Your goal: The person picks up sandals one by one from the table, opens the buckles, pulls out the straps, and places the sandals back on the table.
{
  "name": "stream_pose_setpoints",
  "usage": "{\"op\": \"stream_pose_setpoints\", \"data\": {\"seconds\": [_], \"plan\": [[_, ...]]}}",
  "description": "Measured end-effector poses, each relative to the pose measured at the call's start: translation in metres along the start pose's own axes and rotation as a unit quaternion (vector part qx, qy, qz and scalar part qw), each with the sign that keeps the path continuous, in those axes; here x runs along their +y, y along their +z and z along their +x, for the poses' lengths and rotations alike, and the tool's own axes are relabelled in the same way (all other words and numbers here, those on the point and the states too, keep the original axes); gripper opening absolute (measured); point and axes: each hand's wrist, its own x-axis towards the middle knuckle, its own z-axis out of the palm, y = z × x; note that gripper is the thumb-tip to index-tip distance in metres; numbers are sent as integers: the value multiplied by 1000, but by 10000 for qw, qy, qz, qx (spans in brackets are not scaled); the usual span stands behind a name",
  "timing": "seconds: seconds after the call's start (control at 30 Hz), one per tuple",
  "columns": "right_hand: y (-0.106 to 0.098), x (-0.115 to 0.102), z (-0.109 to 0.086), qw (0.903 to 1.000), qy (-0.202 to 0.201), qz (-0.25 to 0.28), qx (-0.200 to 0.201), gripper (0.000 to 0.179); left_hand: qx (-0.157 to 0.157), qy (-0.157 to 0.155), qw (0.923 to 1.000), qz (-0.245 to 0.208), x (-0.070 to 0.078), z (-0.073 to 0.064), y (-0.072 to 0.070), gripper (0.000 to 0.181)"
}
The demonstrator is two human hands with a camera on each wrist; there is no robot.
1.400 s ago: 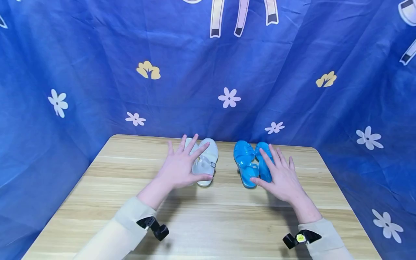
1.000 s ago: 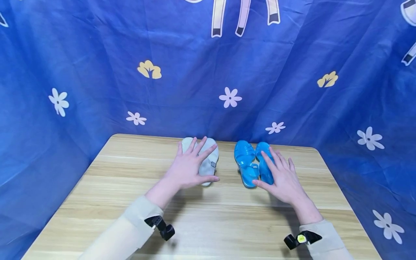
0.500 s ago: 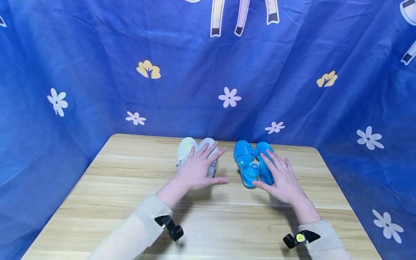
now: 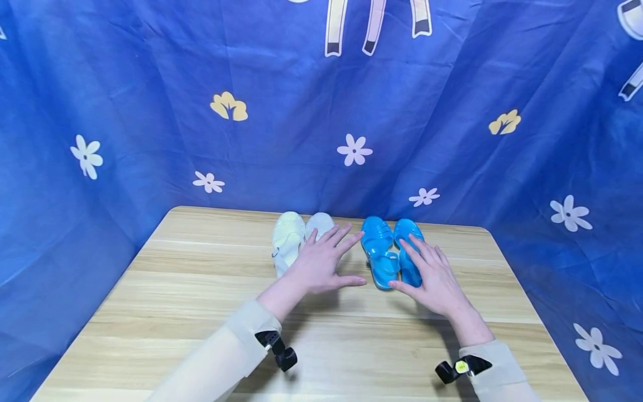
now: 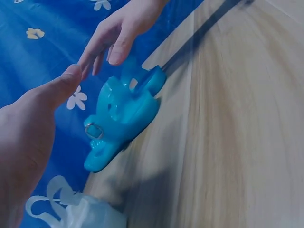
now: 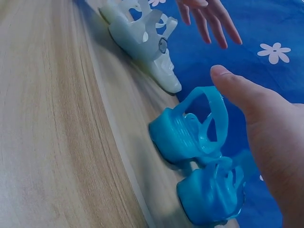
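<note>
Two pairs of jelly sandals stand at the back of the table, toes toward the curtain. Over the right sandal of the white pair (image 4: pixel 288 231) hovers my left hand (image 4: pixel 318 265), fingers spread and holding nothing. It hides most of that white sandal (image 4: pixel 320 222). My right hand (image 4: pixel 437 279), also spread and holding nothing, is above the right blue sandal (image 4: pixel 408 229). The left blue sandal (image 4: pixel 377 237) lies between the two hands, its strap looped upward. In the right wrist view, the thumb is apart from the blue sandal (image 6: pixel 187 130) below it.
A wood-grain table (image 4: pixel 372 352) carries the sandals. Close behind its far edge hangs a blue curtain (image 4: pixel 301 162) printed with flowers, which also runs along both sides. A small black camera (image 4: pixel 283 354) is strapped to the left sleeve.
My left hand has moved right, from over the left white sandal to the right one and toward the blue pair, uncovering the left white sandal. My right hand has barely moved; the sandals stay put.
</note>
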Motion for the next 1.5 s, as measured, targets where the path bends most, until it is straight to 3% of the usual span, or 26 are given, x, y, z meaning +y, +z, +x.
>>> {"op": "stream_pose_setpoints", "data": {"seconds": [0.2,0.43,0.63,0.93,1.17,1.33,1.5], "plan": [[2,1,-1,10000,33,92,-3,103,-158,63,9998,-113,3,7,8,101],[7,3,-1,9996,-3,277,36,98,-202,261,9966,-754,9,18,17,94],[12,5,1,9986,-99,521,70,93,-308,361,9938,-1002,9,25,25,91],[18,5,3,9960,-169,869,107,88,-197,554,9954,-759,11,35,38,80],[22,4,3,9932,-110,1146,165,80,-110,501,9966,-647,15,40,48,66],[28,8,4,9920,-364,1124,447,68,45,441,9973,-579,17,41,51,53],[33,10,7,9874,-758,1181,727,50,218,678,9960,-539,18,42,52,41]]}}
